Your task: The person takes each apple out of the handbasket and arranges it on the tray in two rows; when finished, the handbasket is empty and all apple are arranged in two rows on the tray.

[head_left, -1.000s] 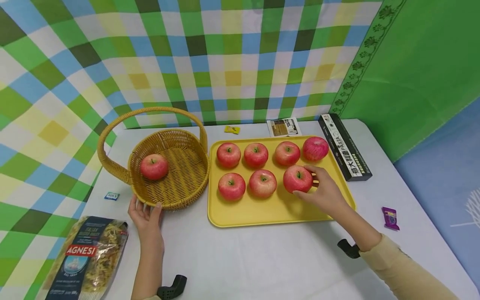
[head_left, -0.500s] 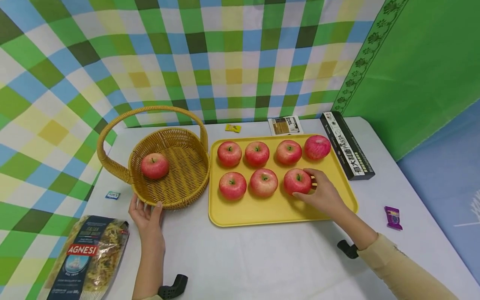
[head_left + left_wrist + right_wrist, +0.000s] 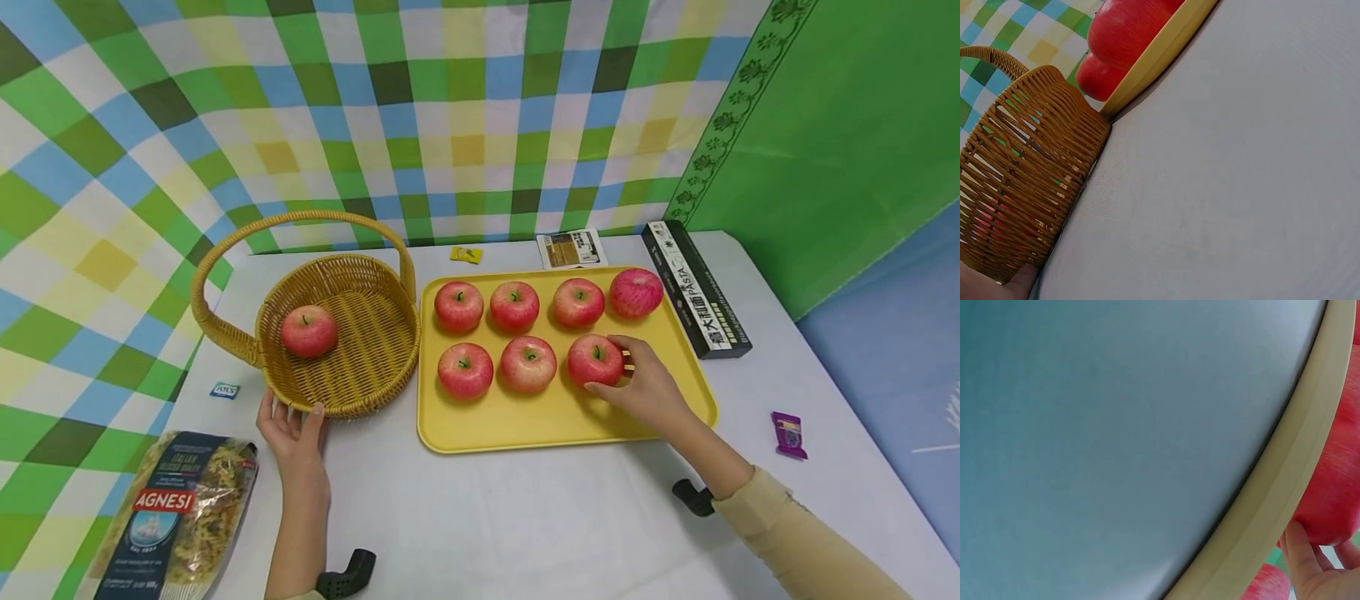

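Note:
My right hand [image 3: 648,387] holds a red apple [image 3: 592,360] at the front right of a yellow tray [image 3: 510,427], thumb on its near side and fingers behind it. Several more apples, one of them the pale red apple [image 3: 528,364] beside it, stand on the tray in two rows. To the left is a wicker basket [image 3: 367,342] with a tall handle and one apple [image 3: 309,331] inside. My left hand [image 3: 294,450] touches the basket's near side with spread fingers; the left wrist view shows the thumb [image 3: 1022,280] low against the woven wall.
A bag of Agnesi pasta [image 3: 176,517] lies at the front left. A black pasta box [image 3: 697,292] lies along the tray's right side. Small packets are scattered around: a purple one [image 3: 788,435], a yellow one [image 3: 467,255], a blue-white one [image 3: 224,390] and a brown-white one [image 3: 572,249].
Only a slight shift of the head view and a tiny up-and-down motion of the right hand with its apple show. The left hand stays at the basket.

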Demonstrator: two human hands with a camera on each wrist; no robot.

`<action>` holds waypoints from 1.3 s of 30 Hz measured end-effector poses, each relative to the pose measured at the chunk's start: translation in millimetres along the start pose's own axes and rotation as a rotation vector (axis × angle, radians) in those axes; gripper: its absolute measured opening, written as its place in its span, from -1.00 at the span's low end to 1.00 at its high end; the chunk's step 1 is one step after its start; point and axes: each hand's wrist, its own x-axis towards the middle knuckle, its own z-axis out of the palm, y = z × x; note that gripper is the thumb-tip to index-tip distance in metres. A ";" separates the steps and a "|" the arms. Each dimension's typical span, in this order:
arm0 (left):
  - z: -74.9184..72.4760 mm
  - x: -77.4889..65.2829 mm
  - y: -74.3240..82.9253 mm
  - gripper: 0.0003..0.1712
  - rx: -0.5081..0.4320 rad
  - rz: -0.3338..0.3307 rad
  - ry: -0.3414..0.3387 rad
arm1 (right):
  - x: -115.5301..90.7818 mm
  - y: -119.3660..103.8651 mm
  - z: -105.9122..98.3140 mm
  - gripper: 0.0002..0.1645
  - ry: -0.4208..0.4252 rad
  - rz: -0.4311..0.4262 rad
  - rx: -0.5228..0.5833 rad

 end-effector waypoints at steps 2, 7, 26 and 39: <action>-0.1 -0.1 -0.2 -0.14 0.000 0.001 0.000 | 0.0 -0.3 0.3 0.02 0.000 0.004 0.002; 0.4 -0.7 0.1 -0.15 -0.005 0.004 -0.002 | 0.2 -1.5 1.1 0.02 -0.005 0.002 -0.003; -0.5 -0.2 0.6 -0.14 0.005 0.007 -0.019 | 2.9 -2.3 1.0 0.02 -0.041 -0.007 -0.011; -1.1 1.0 -0.3 -0.14 0.006 -0.015 -0.014 | 2.8 -4.0 1.3 0.01 -0.045 0.004 0.004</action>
